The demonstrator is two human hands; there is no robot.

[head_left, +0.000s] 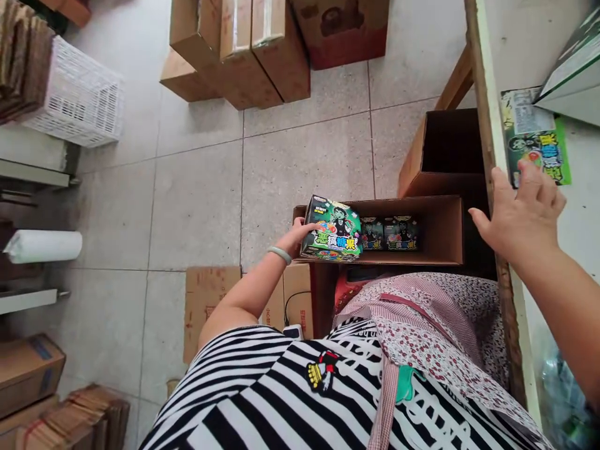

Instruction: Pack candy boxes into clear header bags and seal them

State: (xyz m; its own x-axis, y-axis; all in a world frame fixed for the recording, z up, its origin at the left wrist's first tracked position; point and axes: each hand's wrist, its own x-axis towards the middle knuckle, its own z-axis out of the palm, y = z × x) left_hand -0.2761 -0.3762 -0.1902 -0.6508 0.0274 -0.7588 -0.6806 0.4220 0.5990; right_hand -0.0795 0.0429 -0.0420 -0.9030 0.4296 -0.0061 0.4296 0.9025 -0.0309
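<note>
My left hand (299,236) grips a green and black candy box (335,228) with a cartoon figure and Chinese lettering, its thumb lying over the front. This box is tilted above the left end of a long open cardboard carton (440,231). Inside the carton sit two similar candy boxes, one of them a dark green box (402,234). Over the table's edge, my right hand (527,212) is spread with its fingers apart and holds nothing. Just beyond its fingertips lies a green printed candy package (539,140), partly covered by the hand.
The wooden-edged table (576,244) runs along my right side. Another open carton (450,147) stands beyond the long one. Stacked cardboard boxes (262,62) are on the floor ahead. To the left are a white plastic basket (87,94) and a white roll (44,245).
</note>
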